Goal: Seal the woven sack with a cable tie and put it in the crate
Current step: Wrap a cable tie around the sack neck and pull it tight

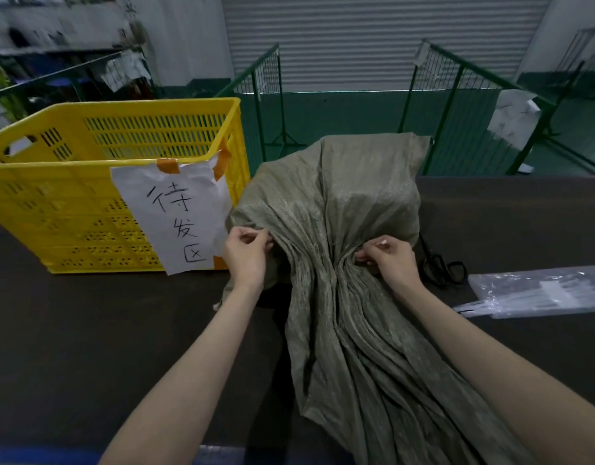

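Observation:
A grey-green woven sack [343, 209] lies on the dark table, its filled part at the back and its loose neck gathered into pleats that trail toward me. My left hand [247, 253] pinches the sack's fabric at its left side. My right hand [388, 258] pinches the bunched neck from the right, something thin and white showing at its fingertips. A yellow perforated crate [71, 209] stands to the left of the sack, with a taped paper sign [175, 213] on its front. A clear plastic bag of white cable ties [537, 292] lies at the right.
Black scissors [440, 266] lie on the table just right of my right hand. Green wire-mesh fence panels [457, 95] stand behind the table in front of a roller shutter. The dark table [88, 330] extends left and right of my arms.

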Tool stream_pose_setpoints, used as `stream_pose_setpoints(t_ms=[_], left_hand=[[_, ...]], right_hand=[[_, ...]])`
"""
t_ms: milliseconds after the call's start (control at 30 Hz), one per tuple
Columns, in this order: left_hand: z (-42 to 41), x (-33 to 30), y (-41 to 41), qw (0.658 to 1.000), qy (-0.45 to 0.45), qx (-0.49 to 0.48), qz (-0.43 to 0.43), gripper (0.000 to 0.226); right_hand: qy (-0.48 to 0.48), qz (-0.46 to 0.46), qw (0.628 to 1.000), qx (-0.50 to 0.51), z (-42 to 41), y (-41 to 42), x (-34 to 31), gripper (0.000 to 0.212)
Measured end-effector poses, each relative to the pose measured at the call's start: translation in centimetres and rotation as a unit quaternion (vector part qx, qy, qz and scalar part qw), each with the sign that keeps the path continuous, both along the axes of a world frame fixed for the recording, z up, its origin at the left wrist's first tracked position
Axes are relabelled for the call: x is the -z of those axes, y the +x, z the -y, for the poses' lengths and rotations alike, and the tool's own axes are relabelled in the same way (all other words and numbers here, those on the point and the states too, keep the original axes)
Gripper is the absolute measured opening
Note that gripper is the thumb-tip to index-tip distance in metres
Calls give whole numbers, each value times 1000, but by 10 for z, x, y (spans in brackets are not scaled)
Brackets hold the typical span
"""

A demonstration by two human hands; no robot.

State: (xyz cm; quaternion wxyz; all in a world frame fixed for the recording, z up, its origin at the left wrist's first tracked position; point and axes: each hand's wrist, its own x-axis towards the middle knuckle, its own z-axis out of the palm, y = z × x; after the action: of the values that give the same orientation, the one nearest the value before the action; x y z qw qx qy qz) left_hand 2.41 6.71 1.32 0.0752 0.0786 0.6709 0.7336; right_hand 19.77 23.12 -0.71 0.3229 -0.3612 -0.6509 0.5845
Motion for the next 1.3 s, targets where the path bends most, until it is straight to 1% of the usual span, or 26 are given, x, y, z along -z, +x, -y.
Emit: stream_pose_setpoints(t_ms=[100,167,233,333,433,500,567,667,767,900,967,1033,1100,1167,1300], left_hand=[[-11,-13,6,997,66,40,-3,25],[-19,-20,9,994,73,82,-10,21],[-28,-23,10,990,59,123,-21,15],[-42,-24,7,983,9,176,-53,19],[-53,-25,2,971,-42,215,-97,13],[-59,-25,-3,961,-70,239,-120,9],[-62,-27,-6,955,-72,267,-109,8],[-68,-31,-9,948,-54,301,-92,6],[-71,-30,-13,940,-34,329,-78,17],[-76,-24,-20,925,-35,371,-75,25],[-77,-26,-20,912,-54,393,-100,28],[-78,-29,-21,897,-80,414,-130,31],[-79,-32,-23,881,-104,436,-150,32],[-79,-34,-26,866,-125,456,-161,32],[-81,-40,-29,839,-154,491,-178,30]], right_hand=[[39,-16,999,-13,1,-2,-3,12],[41,-35,998,-12,2,-5,-4,15],[40,-52,998,-15,4,-9,-6,18],[68,-50,996,-34,4,-15,-9,19],[93,-36,994,-36,5,-21,-13,15],[127,-28,991,-27,6,-26,-15,12],[158,-37,987,-24,11,-27,-16,10],[168,-67,983,-32,16,-28,-17,12],[136,-91,986,-42,16,-31,-21,13],[48,-147,987,-53,9,-38,-26,12],[-16,-177,982,-57,5,-41,-24,14],[-86,-217,970,-71,3,-42,-25,14],[-131,-244,958,-80,0,-43,-27,12],[-158,-252,951,-85,-2,-44,-30,14],[-154,-228,957,-95,-6,-47,-32,22]])
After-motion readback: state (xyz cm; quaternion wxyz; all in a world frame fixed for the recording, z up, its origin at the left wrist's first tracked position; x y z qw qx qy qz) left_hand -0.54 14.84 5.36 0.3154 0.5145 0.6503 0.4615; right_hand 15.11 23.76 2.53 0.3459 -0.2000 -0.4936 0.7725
